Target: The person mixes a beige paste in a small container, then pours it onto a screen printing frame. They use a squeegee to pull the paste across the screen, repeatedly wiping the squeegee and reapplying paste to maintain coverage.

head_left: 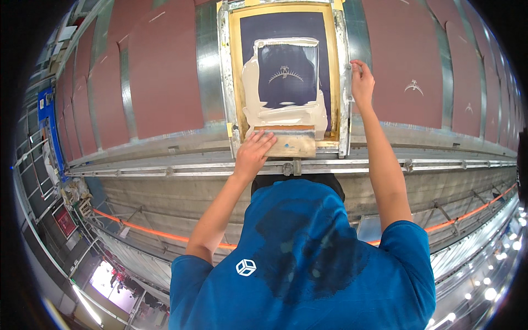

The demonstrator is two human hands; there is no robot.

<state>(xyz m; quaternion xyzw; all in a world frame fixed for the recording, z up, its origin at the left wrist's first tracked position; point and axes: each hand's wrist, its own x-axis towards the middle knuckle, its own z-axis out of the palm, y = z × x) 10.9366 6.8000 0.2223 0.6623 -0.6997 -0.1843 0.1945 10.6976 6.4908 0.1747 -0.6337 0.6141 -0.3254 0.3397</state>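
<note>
A screen-printing frame [341,110] lies at the far middle, its mesh dark purple with a pale crown-like arc design. Cream ink [252,93] surrounds the design and is thickest on the near side. Across the near end of the screen lies a squeegee [294,144] with a wide wooden handle. My left hand [256,148] is closed over its left end, fingers across the top and thumb out of sight. At the frame's right side, my right hand [363,82] has its fingers curled against the outer metal edge.
Dark reddish panels [162,82] line the long table on both sides, with bare metal strips between them. One panel on the right carries a pale printed design [413,87]. A metal rail [385,164] runs along the near edge. Closer in stretches an orange cable or tube [143,224].
</note>
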